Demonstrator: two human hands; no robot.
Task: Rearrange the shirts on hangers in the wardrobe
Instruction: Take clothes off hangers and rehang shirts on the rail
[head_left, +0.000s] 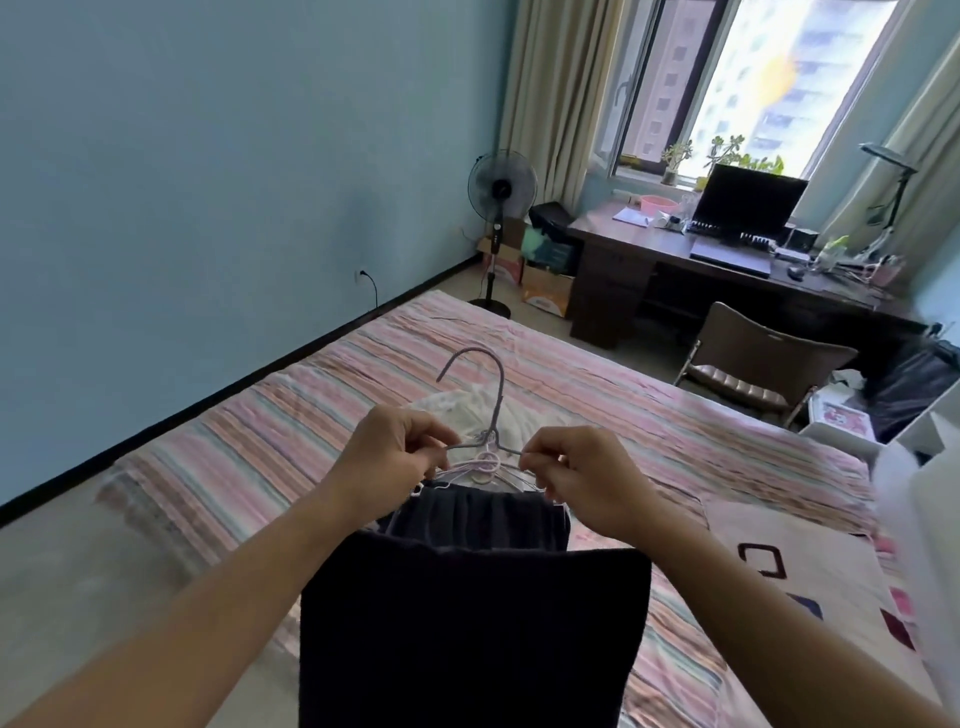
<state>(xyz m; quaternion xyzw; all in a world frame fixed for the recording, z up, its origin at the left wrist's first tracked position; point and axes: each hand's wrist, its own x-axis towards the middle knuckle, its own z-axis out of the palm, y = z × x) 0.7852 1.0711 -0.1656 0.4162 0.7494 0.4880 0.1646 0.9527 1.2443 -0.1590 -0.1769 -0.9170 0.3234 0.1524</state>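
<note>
My fingers (434, 439) on the left hand (395, 452) are curled in tight, pinching the left shoulder wire of a grey hanger (485, 415); right hand (571, 478) does the same on the right shoulder wire, fingertips closed narrow on it. Both hands sit at frame centre, held above the bed (260, 441). Hanger hook points up and curls toward the upper left. Under it, a bunch of thinner pale pink/white hangers (480, 470) stacked together, also caught btwn my two hands. A dark navy garment (467, 623) hangs from them and fills the lower centre of the frame; can't tell if it's a shirt. Just behind the hook, a white garment (467, 410) lies crumpled on the bed's pink striped cover. Lower right of frame: a beige cloth w/ dark square shapes (810, 571) on the bed. Upper right: dark wooden bench (623, 244) under the window (769, 78), w/ a laptop (743, 218) on it and a chair (753, 364) in front. A standing fan (501, 208) is by the blue wall (208, 156), left of the bench, boxes beside it
</note>
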